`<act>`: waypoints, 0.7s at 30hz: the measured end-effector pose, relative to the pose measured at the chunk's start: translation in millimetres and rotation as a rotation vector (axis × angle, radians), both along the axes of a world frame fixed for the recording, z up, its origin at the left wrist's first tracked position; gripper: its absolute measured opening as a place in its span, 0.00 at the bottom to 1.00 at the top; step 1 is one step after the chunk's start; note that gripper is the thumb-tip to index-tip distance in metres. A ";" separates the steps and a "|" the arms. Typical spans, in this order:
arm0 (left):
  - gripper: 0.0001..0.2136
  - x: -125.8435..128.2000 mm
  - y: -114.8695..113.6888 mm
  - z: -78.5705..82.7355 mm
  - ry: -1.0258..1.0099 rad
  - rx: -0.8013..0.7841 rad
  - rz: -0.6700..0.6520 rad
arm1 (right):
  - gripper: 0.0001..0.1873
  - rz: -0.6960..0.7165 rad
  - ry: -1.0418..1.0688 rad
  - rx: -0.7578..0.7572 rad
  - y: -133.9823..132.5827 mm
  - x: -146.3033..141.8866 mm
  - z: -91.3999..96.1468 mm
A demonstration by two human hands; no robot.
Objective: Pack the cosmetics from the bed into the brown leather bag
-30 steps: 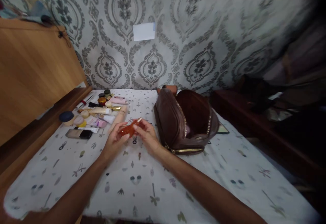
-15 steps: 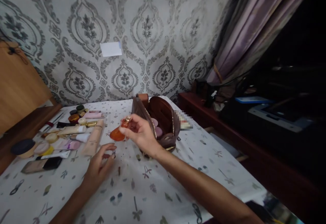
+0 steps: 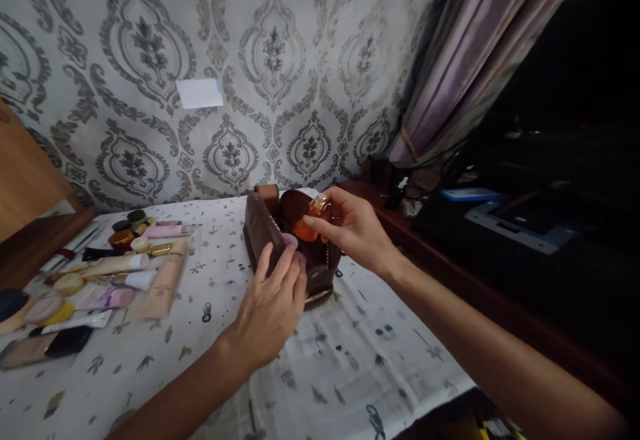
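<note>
Between the thumb and fingers of my right hand (image 3: 353, 227) is an orange perfume bottle (image 3: 306, 229) with a gold neck, held over the mouth of a brown zippered bag (image 3: 260, 223). The bag stands unzipped on the patterned cloth. My left hand (image 3: 273, 303) rests against its near left side, fingers stretched toward the opening and nothing in them. Inside, a pink round item (image 3: 289, 240) shows just past my left fingertips; the rest of the bag's inside is partly hidden by my hands.
Many cosmetics lie on the cloth at the left, among them a beige tube (image 3: 163, 280) and a foundation bottle (image 3: 45, 347). A wooden panel (image 3: 30, 173) stands beyond them. At the right are a dark red ledge (image 3: 425, 240) and a blue-edged flat object (image 3: 473, 195).
My right hand has carried the perfume bottle rightward from beside the bag to over its opening. My left hand has moved right to the bag. The view has shifted slightly right.
</note>
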State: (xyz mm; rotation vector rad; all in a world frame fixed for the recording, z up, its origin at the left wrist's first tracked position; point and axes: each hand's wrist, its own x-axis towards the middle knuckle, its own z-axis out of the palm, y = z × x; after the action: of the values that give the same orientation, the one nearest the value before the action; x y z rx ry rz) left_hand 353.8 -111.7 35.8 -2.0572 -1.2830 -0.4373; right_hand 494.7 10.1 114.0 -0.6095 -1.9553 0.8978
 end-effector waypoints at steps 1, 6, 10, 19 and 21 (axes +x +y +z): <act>0.14 1.3 2.1 -4.1 -0.015 -0.027 0.014 | 0.15 -0.025 -0.071 0.031 1.9 1.8 -0.4; 0.19 -7.1 0.6 -14.9 -0.036 -0.167 -0.109 | 0.07 -0.079 -0.425 0.114 5.1 2.5 0.9; 0.20 -14.8 0.1 -18.3 -0.054 -0.193 -0.179 | 0.07 -0.054 -0.616 0.144 7.2 -4.2 3.9; 0.20 -19.1 2.8 -25.7 -0.091 -0.182 -0.213 | 0.07 0.002 -1.271 0.368 17.9 -22.0 6.7; 0.20 -19.4 2.8 -25.6 -0.087 -0.184 -0.209 | 0.06 0.030 -1.386 0.445 16.7 -23.7 5.8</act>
State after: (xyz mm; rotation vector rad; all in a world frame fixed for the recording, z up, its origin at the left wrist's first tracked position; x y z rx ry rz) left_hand 334.4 -109.0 10.2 -2.3630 -1.2004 -0.5241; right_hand 471.0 26.8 119.8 -1.0673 -3.2205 -0.1346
